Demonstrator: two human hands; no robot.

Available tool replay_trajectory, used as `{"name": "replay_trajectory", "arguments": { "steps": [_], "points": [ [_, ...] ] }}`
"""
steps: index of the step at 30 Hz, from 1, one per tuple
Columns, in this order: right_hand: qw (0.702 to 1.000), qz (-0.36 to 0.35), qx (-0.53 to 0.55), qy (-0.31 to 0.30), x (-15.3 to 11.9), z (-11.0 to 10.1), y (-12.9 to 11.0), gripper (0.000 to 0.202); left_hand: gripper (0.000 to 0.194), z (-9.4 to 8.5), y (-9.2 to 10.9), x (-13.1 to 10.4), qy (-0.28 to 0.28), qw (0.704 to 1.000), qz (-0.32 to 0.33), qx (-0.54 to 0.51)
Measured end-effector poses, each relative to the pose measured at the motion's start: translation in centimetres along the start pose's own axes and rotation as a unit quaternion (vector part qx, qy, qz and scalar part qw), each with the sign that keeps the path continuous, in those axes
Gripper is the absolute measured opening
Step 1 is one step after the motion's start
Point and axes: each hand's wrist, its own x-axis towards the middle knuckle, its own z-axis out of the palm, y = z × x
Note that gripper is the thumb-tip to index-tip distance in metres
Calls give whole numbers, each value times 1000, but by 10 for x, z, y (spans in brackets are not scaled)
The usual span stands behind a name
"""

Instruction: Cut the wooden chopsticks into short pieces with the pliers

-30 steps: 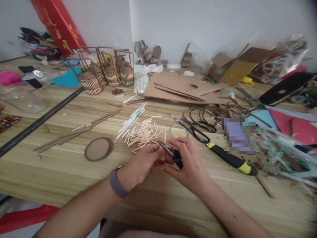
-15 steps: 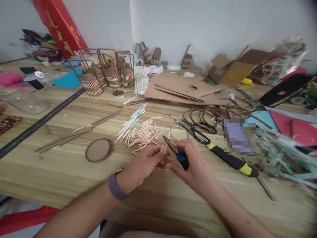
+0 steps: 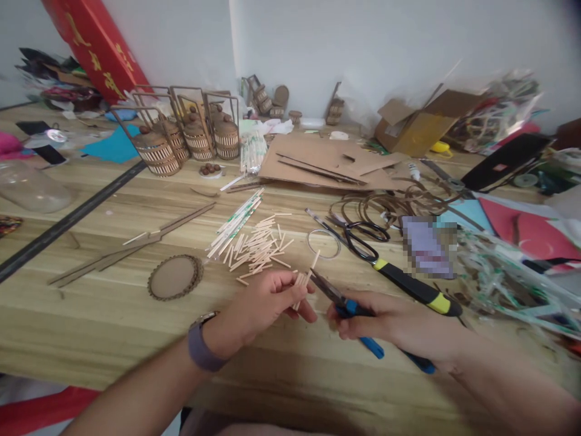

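In the head view we see our left hand [image 3: 265,300], a watch [image 3: 200,348] on its wrist, pinched shut on a small bundle of sticks [image 3: 303,281] that stands tilted above the worktop [image 3: 91,315], one stick rising a little past the others. Our right hand [image 3: 390,321] is closed around the blue handles of the pliers [image 3: 345,300], whose nose points up and left and sits just beside the bundle; we cannot tell whether the nose touches a stick. Both hands hover near the front edge of the worktop, close together but apart. Beyond the left hand lies a loose pile of sticks [image 3: 256,245], with a few long wrapped sticks [image 3: 236,218] running up and right from it. Left of the pile rests a round card disc [image 3: 175,277] with a scalloped rim, and further left some long flat strips [image 3: 136,242]. A clear ring [image 3: 323,243] lies just past the pliers, beside black scissors [image 3: 358,233], and a black and yellow knife [image 3: 415,290] lies near our right hand. Farther back stand small slatted baskets [image 3: 181,136] with handles, flat cardboard sheets [image 3: 318,163], coiled brown strips [image 3: 390,206] and an open box [image 3: 415,127]. A red panel [image 3: 93,45] leans against the wall at the far left.
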Motion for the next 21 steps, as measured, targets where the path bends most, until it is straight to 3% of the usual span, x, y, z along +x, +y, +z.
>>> {"name": "replay_trajectory", "arguments": {
  "steps": [4, 8, 15, 21],
  "points": [
    [999, -33, 9, -20, 5, 9, -16, 17, 35, 2, -5, 0, -53, 999, 8, 6],
    [997, -64, 15, -44, 11, 13, -27, 16, 35, 3, -8, 1, -70, 997, 13, 17],
    [997, 14, 44, -67, 16, 12, -25, 19, 32, 3, -9, 3, -81, 996, 7, 23],
    [995, 25, 70, -68, 15, 12, -24, 20, 33, 3, -12, 3, -83, 996, -13, -4]
  ]
}}
